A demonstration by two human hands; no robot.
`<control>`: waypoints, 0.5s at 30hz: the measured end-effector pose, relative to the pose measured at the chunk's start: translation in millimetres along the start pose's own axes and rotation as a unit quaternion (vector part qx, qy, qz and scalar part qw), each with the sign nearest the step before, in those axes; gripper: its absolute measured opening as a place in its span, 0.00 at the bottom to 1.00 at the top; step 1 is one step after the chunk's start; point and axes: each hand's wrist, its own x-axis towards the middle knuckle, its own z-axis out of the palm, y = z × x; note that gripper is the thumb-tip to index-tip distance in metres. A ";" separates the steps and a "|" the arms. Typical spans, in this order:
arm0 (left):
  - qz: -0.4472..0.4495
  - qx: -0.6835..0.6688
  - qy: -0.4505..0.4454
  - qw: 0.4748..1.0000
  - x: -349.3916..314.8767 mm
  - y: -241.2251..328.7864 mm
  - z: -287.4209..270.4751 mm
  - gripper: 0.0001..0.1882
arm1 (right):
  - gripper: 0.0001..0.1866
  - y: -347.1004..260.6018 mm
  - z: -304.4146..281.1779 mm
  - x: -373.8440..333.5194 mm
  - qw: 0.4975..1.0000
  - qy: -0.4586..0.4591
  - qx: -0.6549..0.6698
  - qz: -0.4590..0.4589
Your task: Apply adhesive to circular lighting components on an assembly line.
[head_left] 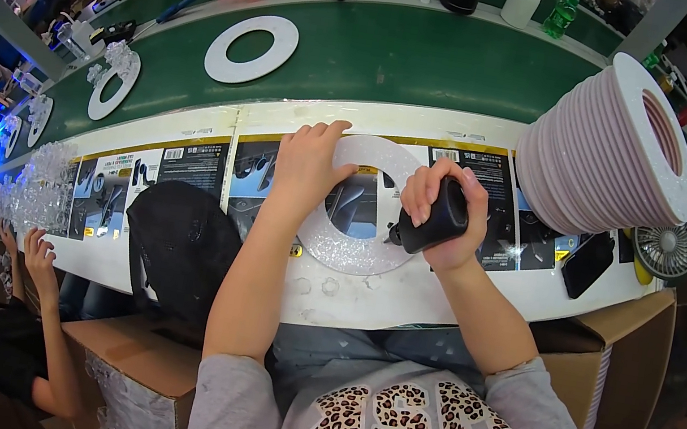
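Observation:
A white, speckled flat ring (355,255) lies on the work surface in front of me. My left hand (309,159) rests at its upper left rim, fingers stretched out and the thumb apart, reaching toward the ring's hole. My right hand (456,220) is wrapped round a black squeeze bottle (436,217), tilted so that its narrow nozzle points down at the right side of the ring. Whether the nozzle touches the ring I cannot tell. Just right of the ring stands a tall leaning stack of similar rings (595,152).
A green conveyor belt (388,54) runs behind, carrying white rings (285,50). A black cap (181,237) and clear plastic pieces (38,191) lie to the left, near another person's hands (41,259). At right are a phone (588,264), a small fan (668,248) and cardboard boxes (636,341).

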 end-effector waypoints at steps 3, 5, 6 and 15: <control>-0.002 0.003 0.002 1.000 -0.4 -0.2 0.4 0.31 | 0.22 -0.9 -0.3 0.1 1.000 0.002 -0.001 0.001; 0.003 0.002 0.005 1.000 -0.7 -0.9 -0.4 0.31 | 0.22 -3.2 1.1 0.8 1.000 0.003 0.000 0.003; 0.009 0.001 0.008 1.000 -0.8 -1.3 -0.7 0.31 | 0.22 -5.1 1.4 1.3 1.000 0.006 0.006 -0.007; 0.012 0.009 0.016 1.000 -0.9 -3.3 1.2 0.30 | 0.23 -0.4 13.2 -2.2 0.999 -0.020 0.043 -0.024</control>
